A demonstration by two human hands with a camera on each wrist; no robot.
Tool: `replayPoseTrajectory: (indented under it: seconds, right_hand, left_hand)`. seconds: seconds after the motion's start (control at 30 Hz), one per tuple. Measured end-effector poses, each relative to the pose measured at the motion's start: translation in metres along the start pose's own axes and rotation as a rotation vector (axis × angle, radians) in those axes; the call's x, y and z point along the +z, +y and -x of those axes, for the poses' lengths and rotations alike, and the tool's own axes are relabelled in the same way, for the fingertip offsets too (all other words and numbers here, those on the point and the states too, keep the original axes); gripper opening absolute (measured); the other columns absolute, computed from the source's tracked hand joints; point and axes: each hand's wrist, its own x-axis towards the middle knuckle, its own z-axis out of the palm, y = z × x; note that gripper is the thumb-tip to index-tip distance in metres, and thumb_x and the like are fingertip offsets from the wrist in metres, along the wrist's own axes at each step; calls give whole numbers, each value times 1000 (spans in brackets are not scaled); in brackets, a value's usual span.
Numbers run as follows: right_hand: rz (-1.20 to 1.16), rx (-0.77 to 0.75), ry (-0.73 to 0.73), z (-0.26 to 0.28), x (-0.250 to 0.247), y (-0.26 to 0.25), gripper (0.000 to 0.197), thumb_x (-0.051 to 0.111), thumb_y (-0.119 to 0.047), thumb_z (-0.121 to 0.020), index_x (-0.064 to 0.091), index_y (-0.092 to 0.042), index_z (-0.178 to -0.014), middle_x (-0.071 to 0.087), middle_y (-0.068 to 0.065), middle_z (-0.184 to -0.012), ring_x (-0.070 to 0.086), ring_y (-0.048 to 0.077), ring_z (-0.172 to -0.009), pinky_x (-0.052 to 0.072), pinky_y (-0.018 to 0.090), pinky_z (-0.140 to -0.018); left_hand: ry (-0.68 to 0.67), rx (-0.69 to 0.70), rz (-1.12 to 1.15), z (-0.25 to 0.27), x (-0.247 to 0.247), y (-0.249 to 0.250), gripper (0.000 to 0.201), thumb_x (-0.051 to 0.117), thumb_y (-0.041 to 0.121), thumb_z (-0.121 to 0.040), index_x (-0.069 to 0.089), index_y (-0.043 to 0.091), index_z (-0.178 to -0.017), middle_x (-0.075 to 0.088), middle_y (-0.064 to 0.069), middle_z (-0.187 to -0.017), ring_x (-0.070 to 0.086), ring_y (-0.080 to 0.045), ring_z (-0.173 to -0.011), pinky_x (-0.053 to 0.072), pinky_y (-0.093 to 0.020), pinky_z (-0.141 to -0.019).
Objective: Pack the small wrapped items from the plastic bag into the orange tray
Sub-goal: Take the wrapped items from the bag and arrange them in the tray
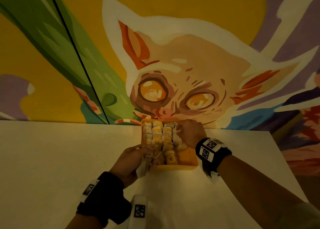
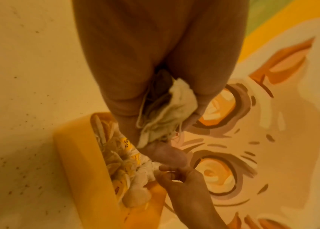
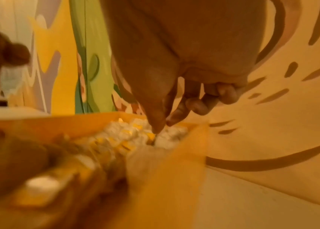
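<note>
Where the pale table [image 1: 60, 150] meets a painted wall, everything is placed relative to the orange tray.
Tray: the orange tray [image 1: 188, 163] sits on the table, its far edge against the wall mural [image 1: 173, 64] of a big-eyed animal.
Packets: small wrapped packets [image 1: 158, 133], white with yellow labels, stand in rows filling the tray's far and left parts; the near right corner shows bare orange floor.
Left hand: the left hand [image 1: 133, 161], at the tray's near left corner, curls tightly around a bunch of pale packets [image 2: 173, 108] with loose strings.
Right hand: the right hand [image 1: 189, 132], over the tray's far right side, pinches thumb and forefinger narrowly down among the packets; whether it holds one, I cannot tell.
Wrists: both wear black bands with square-patterned tags.
</note>
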Motion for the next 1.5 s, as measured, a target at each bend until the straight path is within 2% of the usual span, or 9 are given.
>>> replayPoseTrajectory:
  seconds: [0.17, 0.37, 0.43, 0.57, 0.73, 0.87, 1.1, 1.37, 1.5]
  right_hand:
    - [-687, -192, -98, 43, -2, -40, 7, 67, -28, -89, 71, -23, -93, 69, -9, -92, 62, 5, -88, 50, 23, -77]
    - [-842, -326, -194, 87, -9, -62, 26, 77, -25, -81, 65, -26, -104, 63, -6, -87, 53, 3, -71, 46, 17, -63]
    - [-884, -308, -164, 98, -9, -67, 32, 81, -32, -76, 62, -27, -100, 60, -4, -85, 53, 5, -70, 47, 20, -62]
    - [-717, -410, -159, 112, -5, -80, 47, 87, -38, -64, 57, -27, -98, 55, -6, -94, 55, 8, -78, 53, 30, -71]
    - [-517, -467, -39, 114, 2, -79, 29, 76, -36, -78, 60, -28, -101, 52, -14, -100, 49, 2, -87, 47, 24, -77]
    - [-606, -398, 33, 119, 1, -76, 9, 67, -30, -89, 68, -25, -97, 59, -15, -93, 53, -3, -81, 40, 8, -69]
    - [-971, -196, 43, 114, -13, -57, 7, 65, -20, -91, 71, -18, -95, 72, -2, -89, 68, 13, -82, 55, 22, -71]
    - [-904, -217, -68, 101, -26, -32, 13, 60, -15, -94, 72, -16, -99, 70, 0, -94, 66, 18, -87, 57, 32, -76]
    - [-825, -214, -79, 98, -28, -29, 13, 61, -19, -94, 72, -19, -102, 70, -5, -94, 65, 13, -89, 55, 30, -80]
  left_hand:
    - [-36, -44, 55, 5, 4, -1, 23, 53, 0, -90, 64, -6, -109, 68, -19, -85, 62, -26, -70, 54, -32, -61]
    - [27, -37, 71, 10, 7, -6, 31, 46, 12, -96, 63, -6, -115, 66, -28, -113, 65, -29, -87, 56, -33, -65]
    - [62, -16, 72, 12, 7, -5, 29, 46, 12, -94, 68, -6, -103, 69, -27, -102, 67, -29, -81, 55, -33, -65]
    - [139, 3, 74, 17, 11, -4, 26, 47, 12, -91, 66, -2, -82, 63, -18, -70, 62, -22, -54, 48, -29, -51]
    - [216, -15, 132, 20, 13, -2, 23, 52, 15, -91, 68, -2, -95, 67, -21, -85, 65, -28, -70, 52, -31, -58]
    - [174, -9, 196, 22, 14, -1, 17, 54, 14, -86, 66, 3, -88, 64, -18, -84, 61, -28, -71, 47, -33, -62]
    - [242, 25, 332, 20, 6, -7, 26, 54, 28, -96, 57, 6, -83, 62, -12, -60, 56, -25, -66, 45, -32, -60]
    - [-40, 102, -215, 36, 5, -7, 16, 74, 23, -82, 72, 15, -95, 60, -7, -77, 49, -21, -65, 41, -30, -55]
    - [-36, 150, -331, 31, 13, -12, 11, 69, 23, -87, 73, 13, -85, 60, -8, -80, 48, -19, -60, 40, -28, -53]
